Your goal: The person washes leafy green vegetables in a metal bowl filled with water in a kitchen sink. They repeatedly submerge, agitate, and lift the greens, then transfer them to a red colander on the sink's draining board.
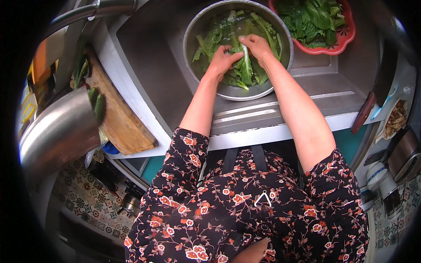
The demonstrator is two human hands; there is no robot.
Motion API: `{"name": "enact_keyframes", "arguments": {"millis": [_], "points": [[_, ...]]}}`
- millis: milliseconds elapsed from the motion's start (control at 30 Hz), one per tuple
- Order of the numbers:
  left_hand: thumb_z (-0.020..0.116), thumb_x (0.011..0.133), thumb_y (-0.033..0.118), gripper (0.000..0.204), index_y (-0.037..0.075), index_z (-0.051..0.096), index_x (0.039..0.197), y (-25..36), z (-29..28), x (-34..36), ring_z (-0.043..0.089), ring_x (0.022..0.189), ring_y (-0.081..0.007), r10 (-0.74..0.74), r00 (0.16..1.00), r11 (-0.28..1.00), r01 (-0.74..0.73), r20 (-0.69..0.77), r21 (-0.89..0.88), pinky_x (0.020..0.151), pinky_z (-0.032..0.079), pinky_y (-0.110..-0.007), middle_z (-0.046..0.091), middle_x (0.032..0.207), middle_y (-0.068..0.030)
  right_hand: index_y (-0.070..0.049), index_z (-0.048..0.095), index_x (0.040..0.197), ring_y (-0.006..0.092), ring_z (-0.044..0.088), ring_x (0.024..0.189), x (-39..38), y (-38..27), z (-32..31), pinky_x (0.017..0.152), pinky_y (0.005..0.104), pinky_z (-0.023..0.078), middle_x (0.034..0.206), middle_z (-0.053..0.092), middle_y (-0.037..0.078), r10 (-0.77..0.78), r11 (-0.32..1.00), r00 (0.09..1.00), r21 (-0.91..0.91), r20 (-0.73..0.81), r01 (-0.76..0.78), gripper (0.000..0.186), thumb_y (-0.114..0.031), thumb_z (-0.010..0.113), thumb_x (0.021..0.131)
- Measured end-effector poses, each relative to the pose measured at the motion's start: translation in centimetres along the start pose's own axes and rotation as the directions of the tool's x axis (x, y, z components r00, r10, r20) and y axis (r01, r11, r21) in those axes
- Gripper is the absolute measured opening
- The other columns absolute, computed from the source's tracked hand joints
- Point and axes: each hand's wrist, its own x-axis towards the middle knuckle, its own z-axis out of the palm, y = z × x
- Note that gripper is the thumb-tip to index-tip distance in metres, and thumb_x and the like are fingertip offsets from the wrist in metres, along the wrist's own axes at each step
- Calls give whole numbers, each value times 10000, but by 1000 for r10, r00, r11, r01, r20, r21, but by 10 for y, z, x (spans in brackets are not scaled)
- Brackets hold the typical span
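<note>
Likely rinsing: right hand (257,46) pinches leaf stalk (245,53) over pot (242,93); left hand (224,60) beside, hold unclear. Next calls for light rubbing.

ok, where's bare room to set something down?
Sink: left of the pot, up to the sink wall; also right of the pot, nearside of the red basket. Board: near end, below the cucumbers. Crowded: the pot, with greens, left hand, right hand.

Bare forearms (291,103) stretched forward, left hand (222,62) with thumb extended inward, right hand (258,47) pinching, slightly farther forward
</note>
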Motion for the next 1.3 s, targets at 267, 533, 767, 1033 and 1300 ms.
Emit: {"name": "enact_keyframes", "arguments": {"millis": [267, 533, 767, 1033, 1300], "points": [[553, 840, 243, 244, 50, 566, 988, -15, -7, 21, 532, 650, -83, -62, 987, 965, 97, 148, -243, 568, 421, -219, 598, 783, -22, 6, 563, 963, 121, 530, 579, -8, -22, 4, 511, 275, 418, 776, 588, 73, 167, 956, 981, 259, -103, -136, 386, -357, 491, 854], [560, 832, 148, 211, -5, 544, 977, 6, -6, -4, 562, 648, -110, 70, 963, 977, -14, 259, -212, 629, 457, -219, 604, 783, -68, -63, 567, 970, 97, 535, 647, -14, -36, -9, 541, 195, 353, 828, 596, 25, 6, 992, 990, 125, 137, -23, 437, -364, 704, 684], [527, 858, 224, 255, -15, 545, 944, -1, 0, 4, 574, 668, -132, 10, 961, 990, 29, 275, -136, 654, 470, -243, 606, 796, -83, -48, 596, 904, 100, 528, 652, -15, -27, -1, 602, 245, 406, 782, 622, 31, -10, 993, 999, 116, 52, 4, 274, -242, 676, 728], [488, 872, 181, 228, -23, 589, 881, 1, 2, 19, 573, 645, -131, -9, 964, 970, 73, 264, -233, 606, 475, -241, 613, 774, -81, -44, 580, 901, 82, 510, 624, -13, -26, -2, 548, 204, 377, 790, 610, 26, 11, 985, 997, 169, 77, -24, 233, -246, 618, 791], [635, 766, 130, 180, 54, 607, 928, 12, -14, 27, 573, 792, -116, -79, 951, 912, 190, 298, -365, 724, 475, -274, 632, 837, -24, -79, 522, 927, 107, 543, 689, -10, -38, -11, 603, 241, 461, 879, 622, 74, -119, 896, 970, 445, 211, 13, 206, -242, 586, 818]]}}
